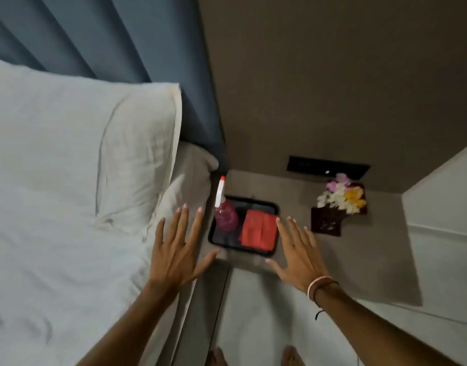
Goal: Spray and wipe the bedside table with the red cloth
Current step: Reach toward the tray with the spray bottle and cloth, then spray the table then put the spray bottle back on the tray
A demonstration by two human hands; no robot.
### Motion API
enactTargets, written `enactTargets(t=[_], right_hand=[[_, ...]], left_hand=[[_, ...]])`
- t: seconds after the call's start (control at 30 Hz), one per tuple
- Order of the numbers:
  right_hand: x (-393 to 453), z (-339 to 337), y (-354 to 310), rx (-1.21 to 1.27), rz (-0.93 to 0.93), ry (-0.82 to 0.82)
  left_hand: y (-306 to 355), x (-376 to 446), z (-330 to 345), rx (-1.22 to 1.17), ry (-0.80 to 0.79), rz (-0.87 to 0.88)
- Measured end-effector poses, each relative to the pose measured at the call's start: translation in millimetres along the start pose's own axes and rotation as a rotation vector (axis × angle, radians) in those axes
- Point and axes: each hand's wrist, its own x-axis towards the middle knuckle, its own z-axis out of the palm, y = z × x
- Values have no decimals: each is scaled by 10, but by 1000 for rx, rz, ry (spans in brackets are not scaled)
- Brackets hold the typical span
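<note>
Feet (253,356) cut off below blurred, splayed fingers (185,220)

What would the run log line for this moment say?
left hand open, empty | right hand open, empty | spray bottle, red cloth in black tray | wiping not begun

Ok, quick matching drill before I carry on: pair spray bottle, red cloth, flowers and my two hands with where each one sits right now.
Things:
1. spray bottle
2. red cloth
3. flowers
4. hands (left hand, right hand)

Places:
A. far right side of the bedside table, near the wall
B. right half of the black tray, lying folded
C. open, fingers spread, holding nothing, either side of the tray
D. left half of the tray, nozzle pointing toward the bed

Pairs: 1-D, 2-B, 3-A, 4-C
</note>
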Motion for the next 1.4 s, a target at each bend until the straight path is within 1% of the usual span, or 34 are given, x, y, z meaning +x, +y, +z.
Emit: enactTargets(t=[0.07, 0.1, 0.17, 0.23, 0.3, 0.4, 0.5, 0.57, 0.67, 0.77, 0.8, 0.87, 0.9, 1.0, 1.07, 1.13, 1.23, 1.3, 1.4], right_hand=[[266, 262, -91, 50, 7, -116], [446, 343, -161, 112, 38, -118], [871, 474, -364, 319, 135, -61], [1270, 600, -585, 504, 182, -29], [1593, 691, -741, 621, 188, 2], [1926, 955, -928, 782, 224, 8], [2085, 1199, -1003, 902, 271, 121], [2082, 1254, -1049, 905, 338, 287], [1890, 1194, -1062, 918, 397, 508], [1470, 1071, -952, 933, 450, 667], [1248, 1051, -885, 954, 483, 687], [784, 1070, -786, 1023, 549, 653], [514, 1100, -670, 1028, 579, 642], [-140, 1264, -315, 936, 703, 640], [-446, 1392, -117, 891, 805, 588], [-639, 1467, 31, 855, 873, 540], [-741, 1491, 186, 839, 887, 500], [-732, 1480, 231, 831, 879, 502], [-704, 1472, 256, 854, 886, 554]], left_hand=[[-196, 127, 215, 34, -14, 47], [-304, 217, 297, 72, 17, 69], [-515, 436, 449, 103, 79, 91], [-643, 632, 578, 90, 124, 89], [-689, 835, 646, 67, 165, 104], [-741, 1059, 777, 19, 168, 113], [-824, 1199, 887, -67, 192, 52], [-887, 1249, 907, -115, 189, 21], [-891, 1227, 906, -128, 182, 43], [-725, 1173, 902, -154, 157, 72], [-595, 1127, 910, -160, 144, 82], [-330, 1003, 965, -152, 111, 132], [-120, 930, 1011, -153, 89, 185], [434, 726, 1176, -186, 33, 291], [707, 627, 1275, -191, 16, 319], [886, 560, 1349, -172, 1, 352], [1009, 516, 1408, -136, 6, 383], [1011, 504, 1423, -121, 11, 378], [972, 501, 1419, -124, -11, 352]])
